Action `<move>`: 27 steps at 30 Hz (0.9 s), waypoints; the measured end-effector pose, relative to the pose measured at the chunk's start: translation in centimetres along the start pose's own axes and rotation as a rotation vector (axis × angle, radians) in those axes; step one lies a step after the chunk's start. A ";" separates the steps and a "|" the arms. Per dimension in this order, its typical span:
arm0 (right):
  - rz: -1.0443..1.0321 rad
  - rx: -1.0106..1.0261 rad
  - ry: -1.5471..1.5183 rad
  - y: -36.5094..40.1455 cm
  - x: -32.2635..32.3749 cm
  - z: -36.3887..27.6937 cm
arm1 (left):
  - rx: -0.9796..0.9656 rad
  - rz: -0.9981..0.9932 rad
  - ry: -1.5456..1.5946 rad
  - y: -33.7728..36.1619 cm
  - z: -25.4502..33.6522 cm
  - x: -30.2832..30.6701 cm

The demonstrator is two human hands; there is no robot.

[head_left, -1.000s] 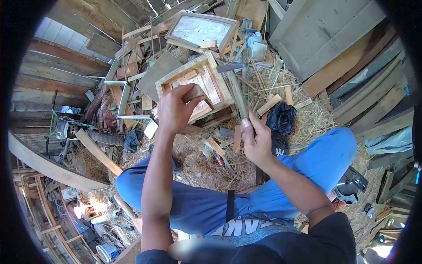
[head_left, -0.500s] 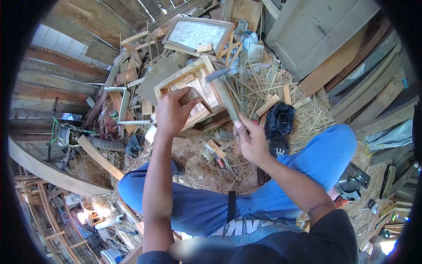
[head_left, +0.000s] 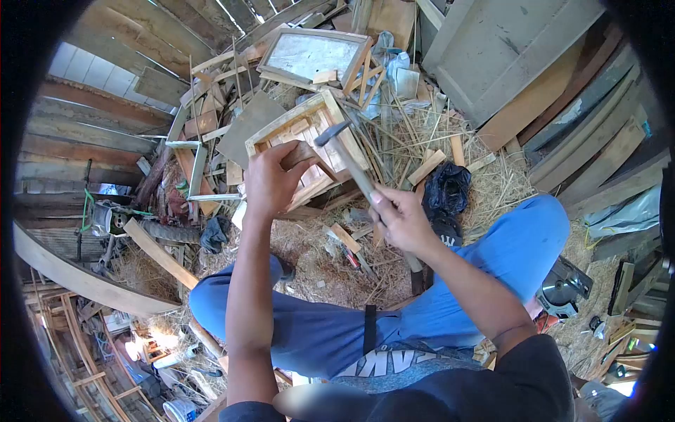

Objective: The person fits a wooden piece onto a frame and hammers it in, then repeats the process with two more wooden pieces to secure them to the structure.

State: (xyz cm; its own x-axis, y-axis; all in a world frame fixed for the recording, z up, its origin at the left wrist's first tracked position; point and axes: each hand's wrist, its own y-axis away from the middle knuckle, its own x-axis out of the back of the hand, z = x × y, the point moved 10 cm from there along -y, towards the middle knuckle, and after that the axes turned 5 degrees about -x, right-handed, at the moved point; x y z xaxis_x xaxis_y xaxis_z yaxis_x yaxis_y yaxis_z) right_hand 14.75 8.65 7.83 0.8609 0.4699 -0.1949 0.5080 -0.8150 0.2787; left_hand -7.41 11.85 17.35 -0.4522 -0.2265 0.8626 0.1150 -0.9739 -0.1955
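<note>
My right hand (head_left: 399, 216) is wrapped round the wooden handle of a hammer (head_left: 355, 165), whose metal head points up and left. My left hand (head_left: 273, 176) pinches a short brown strip of wood (head_left: 318, 163) between thumb and fingers. In this view the hammer head sits just above the strip, close to my left fingertips. Beneath both lies a pale wooden frame (head_left: 266, 126) with boards across its inside; my left hand covers part of its near side.
Straw and wood offcuts (head_left: 427, 167) litter the ground. A black plastic bag (head_left: 447, 190) lies right of the hammer. A circular saw (head_left: 562, 292) rests beyond my right knee. Behind the frame stands a framed panel (head_left: 313, 55); a grey door (head_left: 506, 60) leans at the upper right.
The hammer has swung down and to the left, so its head is now nearer the wood strip. My left hand has stayed almost in place, still pinching the strip.
</note>
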 end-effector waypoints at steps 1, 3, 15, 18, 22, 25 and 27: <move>0.003 0.001 -0.004 -0.2 0.0 -0.1 | -0.004 -0.003 -0.002 -0.1 0.1 0.0; 0.140 -0.038 -0.172 -0.2 1.4 0.4 | -0.028 0.006 0.007 0.0 0.6 0.0; -0.104 -0.184 -0.034 0.0 0.2 0.2 | -0.030 0.007 0.005 0.0 0.4 0.1; 0.067 -0.104 -0.217 -0.6 1.6 0.3 | -0.037 0.031 0.012 0.0 0.4 0.0; -0.065 -0.174 -0.045 0.1 0.4 0.5 | 0.026 -0.010 0.122 0.0 -0.2 -0.1; 0.048 -0.178 -0.216 -0.4 1.7 0.6 | -0.056 0.025 -0.010 -0.1 0.9 0.3; 0.027 -0.160 -0.128 -0.4 1.4 0.8 | 0.025 -0.063 -0.007 -0.3 0.6 -0.1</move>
State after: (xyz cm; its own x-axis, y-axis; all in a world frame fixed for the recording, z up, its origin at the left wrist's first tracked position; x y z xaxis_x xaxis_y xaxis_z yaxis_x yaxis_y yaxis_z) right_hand 15.76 9.33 6.69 0.8691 0.3930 -0.3003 0.4911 -0.7580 0.4293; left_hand -6.83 12.14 17.61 -0.4532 -0.1648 0.8760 0.1089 -0.9856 -0.1291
